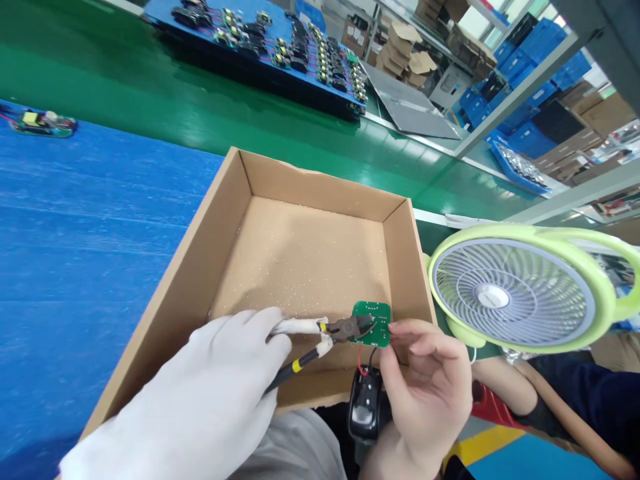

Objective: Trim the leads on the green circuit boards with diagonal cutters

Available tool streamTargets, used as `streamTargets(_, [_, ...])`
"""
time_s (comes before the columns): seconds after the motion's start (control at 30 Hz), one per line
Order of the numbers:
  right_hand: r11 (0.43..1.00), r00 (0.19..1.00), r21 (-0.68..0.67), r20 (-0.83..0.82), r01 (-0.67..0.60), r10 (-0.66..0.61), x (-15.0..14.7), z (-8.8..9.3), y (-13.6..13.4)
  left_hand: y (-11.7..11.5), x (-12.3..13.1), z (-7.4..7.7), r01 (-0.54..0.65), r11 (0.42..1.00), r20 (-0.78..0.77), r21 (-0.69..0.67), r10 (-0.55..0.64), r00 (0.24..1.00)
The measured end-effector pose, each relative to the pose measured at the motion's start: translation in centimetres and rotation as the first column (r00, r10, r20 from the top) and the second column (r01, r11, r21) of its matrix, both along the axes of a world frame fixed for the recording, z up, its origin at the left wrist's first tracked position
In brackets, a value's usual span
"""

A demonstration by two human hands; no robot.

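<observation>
My left hand [215, 387], in a white glove, is closed around the handles of diagonal cutting pliers [347, 329]. White wrapping and yellow bands show on the handles. The jaws lie over the face of a green circuit board [381, 313]. My right hand [427, 383], bare, pinches that board at its right edge between thumb and fingers. From the board's lower edge, a red and a black wire lead down to a black plastic housing [365, 407] hanging by my right wrist. Below the board and pliers is an open cardboard box [310, 260], its floor sprinkled with tiny bright bits.
A light-green fan [510, 287] stands right of the box. Blue matting [90, 267] covers the left side. Beyond, a blue board [240, 60] carries rows of circuit assemblies; one more assembly [45, 124] lies far left. Another person's arms [550, 407] show at lower right.
</observation>
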State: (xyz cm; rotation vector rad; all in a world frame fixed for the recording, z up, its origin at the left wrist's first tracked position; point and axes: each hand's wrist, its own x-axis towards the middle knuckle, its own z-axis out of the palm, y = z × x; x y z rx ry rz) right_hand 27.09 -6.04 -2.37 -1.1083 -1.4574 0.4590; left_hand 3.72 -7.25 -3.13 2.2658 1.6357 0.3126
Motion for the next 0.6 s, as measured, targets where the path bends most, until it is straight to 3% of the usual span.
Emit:
streamTargets(0.13, [0.999,0.999,0.036,0.029,-0.017,0.016,0.12,-0.18,0.07,-0.14,-0.32,-0.19,0.083,0.984,-0.054,0.159,-0.075,0.996])
streamTargets(0.6, [0.997,0.998,0.034,-0.017,-0.066,0.067,0.35,-0.51,-0.4,0.21,-0.14,0.17,0.077,0.994,-0.08,-0.084,-0.084,0.993])
